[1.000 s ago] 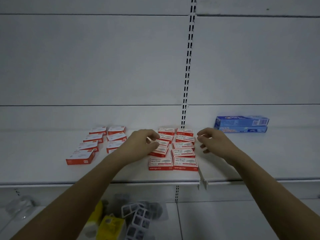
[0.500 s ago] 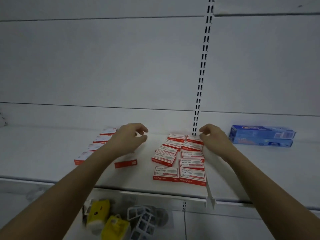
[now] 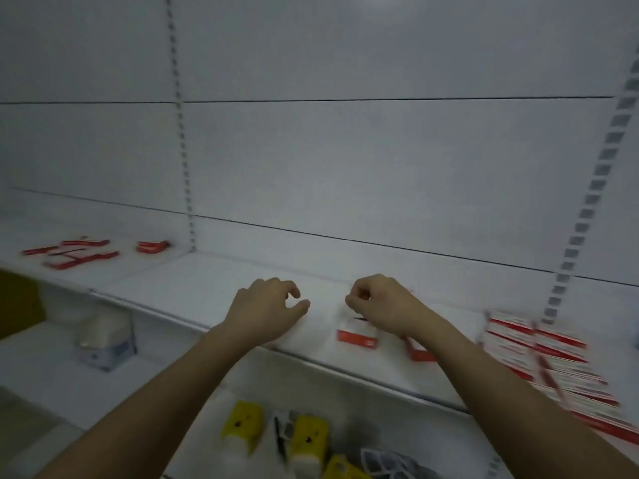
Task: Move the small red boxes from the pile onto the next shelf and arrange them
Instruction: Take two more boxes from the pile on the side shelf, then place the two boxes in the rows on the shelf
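Head view: motion blur smeared the arranged red boxes (image 3: 539,354) at far right. The right hand (image 3: 383,305) hid part of one red box (image 3: 358,335); its curled fingers' grip could not be told. The left hand (image 3: 266,311) hovered loosely curled, holding nothing.

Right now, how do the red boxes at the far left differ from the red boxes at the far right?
The scattered far-left red boxes lie loose, apart and farther back; the gridded far-right red boxes sit packed edge to edge at the shelf's front. Both groups are blurred, flat and red and white.
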`<state>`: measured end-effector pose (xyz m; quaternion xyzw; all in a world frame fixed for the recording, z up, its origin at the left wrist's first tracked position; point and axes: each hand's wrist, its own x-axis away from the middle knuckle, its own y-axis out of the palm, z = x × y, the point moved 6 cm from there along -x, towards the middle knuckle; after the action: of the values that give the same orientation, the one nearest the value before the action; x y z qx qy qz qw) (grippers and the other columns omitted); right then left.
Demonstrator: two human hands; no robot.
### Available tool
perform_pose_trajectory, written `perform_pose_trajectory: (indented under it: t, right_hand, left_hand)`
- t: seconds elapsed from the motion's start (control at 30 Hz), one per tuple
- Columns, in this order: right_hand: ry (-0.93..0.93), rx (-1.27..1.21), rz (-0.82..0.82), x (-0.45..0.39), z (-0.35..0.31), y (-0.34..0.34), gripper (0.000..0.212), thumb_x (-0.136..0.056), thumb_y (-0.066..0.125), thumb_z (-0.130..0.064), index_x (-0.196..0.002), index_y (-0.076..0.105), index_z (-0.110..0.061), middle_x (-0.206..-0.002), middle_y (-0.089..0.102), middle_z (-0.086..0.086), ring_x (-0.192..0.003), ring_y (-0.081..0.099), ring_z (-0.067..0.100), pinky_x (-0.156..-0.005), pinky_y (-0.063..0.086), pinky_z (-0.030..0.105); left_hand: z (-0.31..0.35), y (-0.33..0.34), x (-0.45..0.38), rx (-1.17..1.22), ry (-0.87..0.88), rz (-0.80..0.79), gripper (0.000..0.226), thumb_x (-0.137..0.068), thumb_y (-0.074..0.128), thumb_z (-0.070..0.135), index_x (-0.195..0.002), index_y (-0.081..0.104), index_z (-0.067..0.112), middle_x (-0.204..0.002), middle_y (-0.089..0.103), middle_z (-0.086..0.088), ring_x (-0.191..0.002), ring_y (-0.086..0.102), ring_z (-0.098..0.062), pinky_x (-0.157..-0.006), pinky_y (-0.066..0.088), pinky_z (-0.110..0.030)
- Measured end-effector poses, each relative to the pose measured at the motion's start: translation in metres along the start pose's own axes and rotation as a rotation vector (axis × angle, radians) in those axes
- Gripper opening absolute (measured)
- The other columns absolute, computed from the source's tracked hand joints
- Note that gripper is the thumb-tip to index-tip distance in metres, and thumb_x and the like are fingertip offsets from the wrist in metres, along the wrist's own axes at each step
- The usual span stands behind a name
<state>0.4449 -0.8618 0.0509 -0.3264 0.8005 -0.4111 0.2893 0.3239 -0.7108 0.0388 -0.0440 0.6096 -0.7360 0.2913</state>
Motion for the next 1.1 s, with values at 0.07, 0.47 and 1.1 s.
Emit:
perform_pose_trajectory:
  t: [0.07, 0.47, 1.1]
  right_hand:
    - [-0.035, 0.018, -0.055, -0.016, -0.044, 0.038, 0.025, -0.091, 0.054, -0.031, -0.072, 0.060, -0.016, -0.073, 0.062, -0.003, -0.070, 0.057, 0.017, -0.068, 0.047, 0.032]
    - [-0.182, 0.017, -0.221, -0.107, -0.245, 0.187, 0.023, -0.090, 0.053, -0.038, -0.079, 0.063, -0.020, -0.086, 0.068, -0.004, -0.081, 0.063, 0.017, -0.080, 0.054, 0.039]
    - [-0.245, -0.155, -0.237, -0.381, -0.350, 0.304, 0.019, -0.089, 0.058, -0.029, -0.075, 0.063, -0.018, -0.091, 0.068, 0.005, -0.081, 0.064, 0.022, -0.082, 0.056, 0.041]
  left_hand:
    - [-0.056, -0.012, 0.017, -0.011, -0.057, -0.007, 0.040, -0.090, 0.044, 0.060, -0.117, 0.059, 0.033, -0.117, 0.060, 0.008, -0.108, 0.054, -0.016, -0.089, 0.042, -0.034]
    - [-0.308, -0.093, 0.071, 0.029, -0.295, 0.090, 0.040, -0.088, 0.050, 0.056, -0.115, 0.062, 0.030, -0.114, 0.062, 0.007, -0.097, 0.057, -0.011, -0.082, 0.050, -0.031]
    - [-0.516, -0.115, -0.093, 0.157, -0.360, 0.090, 0.028, -0.094, 0.054, 0.038, -0.116, 0.063, 0.025, -0.114, 0.063, 0.008, -0.100, 0.057, -0.009, -0.091, 0.051, -0.033]
